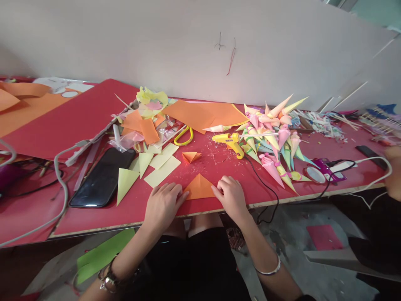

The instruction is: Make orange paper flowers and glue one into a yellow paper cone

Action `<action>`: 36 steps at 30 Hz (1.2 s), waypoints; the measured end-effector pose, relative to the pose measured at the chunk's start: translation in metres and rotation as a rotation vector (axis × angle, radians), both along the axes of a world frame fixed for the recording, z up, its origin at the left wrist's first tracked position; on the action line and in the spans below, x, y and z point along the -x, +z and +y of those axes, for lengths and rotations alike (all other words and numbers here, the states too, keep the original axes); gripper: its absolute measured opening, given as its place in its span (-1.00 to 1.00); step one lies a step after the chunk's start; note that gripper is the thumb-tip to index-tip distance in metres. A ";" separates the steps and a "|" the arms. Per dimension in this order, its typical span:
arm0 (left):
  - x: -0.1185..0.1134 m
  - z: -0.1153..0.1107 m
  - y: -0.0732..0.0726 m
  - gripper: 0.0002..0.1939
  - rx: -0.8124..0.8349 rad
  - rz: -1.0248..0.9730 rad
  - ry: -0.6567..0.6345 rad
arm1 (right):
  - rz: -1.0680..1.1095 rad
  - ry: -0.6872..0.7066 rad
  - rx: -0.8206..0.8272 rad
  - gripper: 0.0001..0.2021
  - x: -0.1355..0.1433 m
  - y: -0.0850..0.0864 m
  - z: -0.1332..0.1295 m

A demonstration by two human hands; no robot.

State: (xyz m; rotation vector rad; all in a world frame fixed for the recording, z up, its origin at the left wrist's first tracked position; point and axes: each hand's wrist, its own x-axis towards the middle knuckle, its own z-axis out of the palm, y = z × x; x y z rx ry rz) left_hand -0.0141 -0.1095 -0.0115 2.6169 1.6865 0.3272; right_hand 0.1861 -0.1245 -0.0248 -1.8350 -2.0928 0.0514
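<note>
A folded orange paper (200,188) lies at the table's front edge as a triangle, its point facing away from me. My left hand (163,205) is closed at its left corner, thumb on the paper and fingers curled. At the right corner my right hand (231,195) grips in the same way, thumb against the edge. Just beyond the triangle sits a small folded orange piece (191,157). Pale yellow paper squares (163,170) and a pale yellow folded triangle (126,183) lie to the left of my hands.
A yellow glue gun (228,141) rests beside a pile of pastel paper cones (269,138), its cord running over the front edge. Yellow-handled scissors (184,137) lie by paper scraps. A black phone (102,179) is at left. Another person's hand (393,167) shows at far right.
</note>
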 end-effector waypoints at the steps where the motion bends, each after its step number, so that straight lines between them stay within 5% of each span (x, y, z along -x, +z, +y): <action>1: 0.000 0.000 0.000 -0.63 0.006 0.001 0.004 | -0.007 -0.004 -0.002 -0.71 0.000 0.000 0.000; 12: 0.014 0.009 -0.003 -0.71 0.098 -0.051 -0.087 | -0.052 -0.033 -0.019 -0.72 0.003 0.000 0.002; 19: 0.034 0.046 0.000 -0.63 0.172 0.058 -0.610 | -0.047 -0.034 -0.023 -0.73 0.003 -0.001 0.004; 23: 0.036 0.065 0.010 -0.54 0.201 0.144 -0.796 | -0.048 -0.041 0.000 -0.74 0.003 -0.001 0.005; 30: 0.032 0.076 0.022 -0.48 0.336 0.098 -0.829 | -0.040 -0.064 -0.063 -0.91 0.012 0.005 -0.002; 36: 0.028 0.073 0.029 -0.46 0.408 0.082 -0.775 | -0.023 0.264 -0.172 -0.70 0.043 -0.004 -0.023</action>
